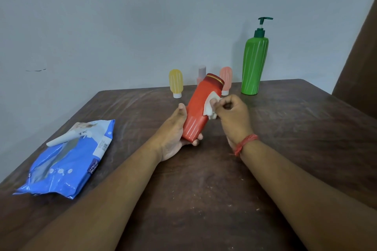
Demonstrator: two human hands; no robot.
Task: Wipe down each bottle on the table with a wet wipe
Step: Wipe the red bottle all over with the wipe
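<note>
Above the brown wooden table (pixel 224 179), the left hand (pixel 173 128) grips a tilted red plastic bottle (pixel 201 108) by its base. The right hand (pixel 232 116) pinches a white wet wipe (pixel 210 106) against its side, mid-wipe. Likely next: turning the bottle to reach uncleaned sides.

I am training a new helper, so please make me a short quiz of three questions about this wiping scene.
1. True or false: the left hand holds the red bottle lifted and tilted.
2. What does the right hand press on it? A wet wipe, B sponge, C brush.
3. Fill in: the green pump bottle stands at the table's ____ edge.

Key: 1 true; 2 A; 3 far.
</note>
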